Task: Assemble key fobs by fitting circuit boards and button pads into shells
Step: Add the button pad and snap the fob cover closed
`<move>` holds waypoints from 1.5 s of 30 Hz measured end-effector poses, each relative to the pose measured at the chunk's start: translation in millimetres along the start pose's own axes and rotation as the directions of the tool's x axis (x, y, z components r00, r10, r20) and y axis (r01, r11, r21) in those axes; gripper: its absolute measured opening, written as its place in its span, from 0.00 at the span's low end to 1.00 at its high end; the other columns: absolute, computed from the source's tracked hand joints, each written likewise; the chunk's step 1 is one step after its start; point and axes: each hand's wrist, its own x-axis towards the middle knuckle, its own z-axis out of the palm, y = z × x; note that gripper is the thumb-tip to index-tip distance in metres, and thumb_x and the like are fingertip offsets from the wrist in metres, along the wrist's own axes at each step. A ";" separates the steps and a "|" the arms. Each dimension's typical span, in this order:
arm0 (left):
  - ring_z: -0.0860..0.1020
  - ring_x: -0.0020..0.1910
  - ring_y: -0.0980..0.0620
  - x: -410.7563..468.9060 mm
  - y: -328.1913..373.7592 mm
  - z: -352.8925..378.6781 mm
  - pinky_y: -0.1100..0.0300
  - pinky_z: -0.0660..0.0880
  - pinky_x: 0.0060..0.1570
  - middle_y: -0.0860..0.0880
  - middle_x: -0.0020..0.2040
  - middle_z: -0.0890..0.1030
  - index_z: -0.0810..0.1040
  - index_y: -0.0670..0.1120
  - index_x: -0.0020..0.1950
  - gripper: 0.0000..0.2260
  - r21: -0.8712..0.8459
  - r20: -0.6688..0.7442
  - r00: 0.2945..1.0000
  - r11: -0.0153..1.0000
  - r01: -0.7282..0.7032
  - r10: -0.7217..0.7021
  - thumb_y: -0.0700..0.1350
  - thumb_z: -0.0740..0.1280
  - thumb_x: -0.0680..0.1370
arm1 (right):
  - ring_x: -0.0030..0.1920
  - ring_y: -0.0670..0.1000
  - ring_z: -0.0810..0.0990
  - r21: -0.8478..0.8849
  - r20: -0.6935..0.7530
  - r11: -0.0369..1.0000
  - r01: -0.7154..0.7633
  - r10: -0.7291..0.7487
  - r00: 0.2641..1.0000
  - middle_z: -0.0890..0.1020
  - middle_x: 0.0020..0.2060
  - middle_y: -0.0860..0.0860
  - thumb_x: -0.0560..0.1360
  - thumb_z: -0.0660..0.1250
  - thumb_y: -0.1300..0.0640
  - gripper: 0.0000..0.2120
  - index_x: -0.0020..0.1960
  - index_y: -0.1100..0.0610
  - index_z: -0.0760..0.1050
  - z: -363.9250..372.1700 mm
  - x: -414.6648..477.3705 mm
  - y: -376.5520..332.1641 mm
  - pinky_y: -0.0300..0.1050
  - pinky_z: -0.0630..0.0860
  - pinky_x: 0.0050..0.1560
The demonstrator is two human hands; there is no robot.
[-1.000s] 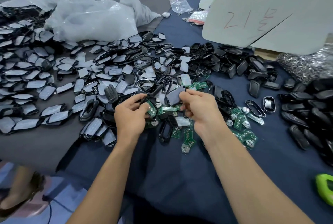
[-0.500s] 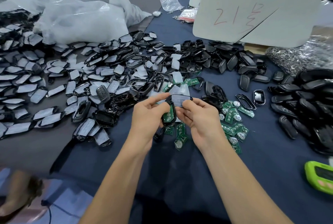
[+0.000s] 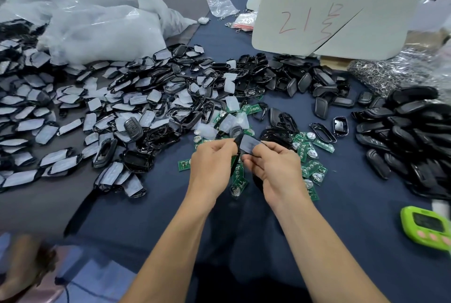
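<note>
Head view: the fingertips (image 3: 230, 143) of both hands are closed on one black shell (image 3: 238, 140), which is held raised above the blue cloth (image 3: 366, 205), just in front of the loose circuit boards (image 3: 310, 156). The shell's edge is gripped by the left hand (image 3: 212, 163) to steady it. A pale grey button pad (image 3: 251, 143) is pinched by the right hand (image 3: 275, 171) at the shell's upper end; this is judged to be the seating of the pad. The work is kept raised so that alignment can be checked. The shell is glossy and narrow; the pad is matt and translucent, with rounded corners. Whether a board is already fitted cannot be told. Further shells (image 3: 402, 132) are heaped alongside.
</note>
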 end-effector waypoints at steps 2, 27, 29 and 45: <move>0.58 0.29 0.55 -2.0 -1.0 1.4 0.62 0.57 0.26 0.54 0.27 0.61 0.68 0.45 0.32 0.12 0.007 0.005 0.998 0.998 -0.064 0.064 0.53 0.63 0.68 | 0.28 0.53 0.84 -0.049 -0.012 0.998 0.036 -0.037 0.999 0.83 0.29 0.56 0.76 0.64 0.75 0.08 0.45 0.63 0.76 -1.9 -0.3 -1.4 0.40 0.80 0.29; 0.74 0.34 0.56 2.9 18.5 -16.2 0.66 0.71 0.37 0.43 0.35 0.84 0.89 0.52 0.43 0.10 -0.119 0.524 0.847 0.992 -0.032 0.090 0.40 0.70 0.72 | 0.47 0.57 0.86 -0.162 0.561 0.948 -0.274 0.317 0.765 0.84 0.52 0.64 0.58 0.88 0.56 0.38 0.63 0.67 0.81 -77.3 2.8 -5.8 0.49 0.84 0.49; 0.78 0.41 0.55 4.6 17.1 -12.5 0.66 0.74 0.43 0.43 0.44 0.87 0.90 0.57 0.45 0.14 -0.168 0.441 0.896 0.985 0.026 0.052 0.38 0.72 0.75 | 0.47 0.58 0.86 -0.078 0.535 0.949 -0.305 0.298 0.791 0.85 0.51 0.64 0.58 0.87 0.59 0.36 0.63 0.68 0.81 -74.7 3.6 -3.1 0.50 0.84 0.48; 0.80 0.30 0.66 8.0 7.9 -12.7 0.64 0.78 0.38 0.64 0.36 0.85 0.86 0.65 0.38 0.10 0.063 0.035 0.996 0.995 -0.080 0.078 0.48 0.76 0.74 | 0.51 0.56 0.88 0.001 0.317 0.969 -0.248 0.235 0.919 0.86 0.54 0.62 0.76 0.68 0.70 0.17 0.65 0.65 0.78 -55.2 -0.9 3.7 0.47 0.85 0.48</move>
